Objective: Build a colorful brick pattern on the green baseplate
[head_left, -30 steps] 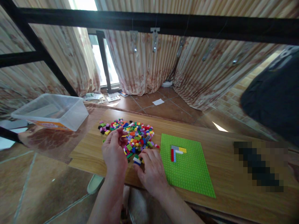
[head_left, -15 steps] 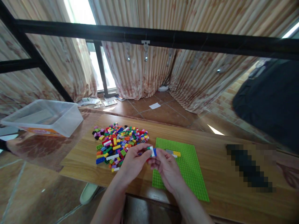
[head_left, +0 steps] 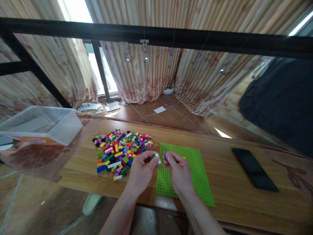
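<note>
Between thumb and fingers, my left hand [head_left: 143, 169] pinches a green and white toy brick piece [head_left: 156, 157]. A small gap away, my right hand [head_left: 178, 168] grips a blue brick [head_left: 165, 155], mostly covered by the fingers. Both hands are held above the near left part of a green studded baseplate [head_left: 195, 176]. A yellow brick [head_left: 184, 158] on the baseplate peeks out behind my right hand, which hides whatever lies beside it. Left of my hands spreads a heap of mixed coloured bricks [head_left: 119, 151].
A clear plastic bin [head_left: 66, 125] stands at the left end of the wooden table [head_left: 80, 169]. On the right lies a black phone [head_left: 254, 169]. Beyond the table are a dark metal bar [head_left: 156, 36] and striped curtains [head_left: 151, 75].
The blue brick, earlier against the white and green piece, is now apart from it in my right hand. My hands have separated slightly. The whole view has shifted a little.
</note>
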The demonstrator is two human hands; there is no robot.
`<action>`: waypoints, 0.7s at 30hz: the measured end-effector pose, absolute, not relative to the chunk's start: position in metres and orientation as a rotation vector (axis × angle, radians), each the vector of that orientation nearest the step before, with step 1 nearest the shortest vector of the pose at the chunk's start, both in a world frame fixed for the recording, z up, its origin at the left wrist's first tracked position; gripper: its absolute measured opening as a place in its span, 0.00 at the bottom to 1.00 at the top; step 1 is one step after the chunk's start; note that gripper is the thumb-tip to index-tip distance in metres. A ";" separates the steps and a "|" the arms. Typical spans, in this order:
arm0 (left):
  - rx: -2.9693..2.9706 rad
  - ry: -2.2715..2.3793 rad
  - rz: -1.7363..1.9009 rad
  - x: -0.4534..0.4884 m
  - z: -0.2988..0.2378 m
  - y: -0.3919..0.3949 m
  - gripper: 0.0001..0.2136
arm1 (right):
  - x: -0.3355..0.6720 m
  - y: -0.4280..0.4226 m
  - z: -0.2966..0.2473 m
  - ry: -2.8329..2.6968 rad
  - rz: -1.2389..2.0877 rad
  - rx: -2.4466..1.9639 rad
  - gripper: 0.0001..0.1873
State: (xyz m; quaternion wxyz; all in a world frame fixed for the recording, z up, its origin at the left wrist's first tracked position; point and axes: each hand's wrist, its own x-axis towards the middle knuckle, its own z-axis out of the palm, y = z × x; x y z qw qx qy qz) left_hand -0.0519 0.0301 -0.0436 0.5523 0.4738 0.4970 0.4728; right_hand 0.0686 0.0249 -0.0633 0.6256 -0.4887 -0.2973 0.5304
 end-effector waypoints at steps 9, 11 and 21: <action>1.262 1.150 1.044 -0.058 -0.053 0.032 0.10 | 0.066 0.021 -0.058 -0.636 1.546 -1.057 0.14; 1.306 1.149 1.035 -0.059 -0.053 0.032 0.11 | 0.065 0.021 -0.060 -0.699 1.528 -1.076 0.15; 1.289 1.238 1.050 -0.056 -0.048 0.032 0.09 | 0.062 0.021 -0.068 -0.891 1.328 -1.217 0.16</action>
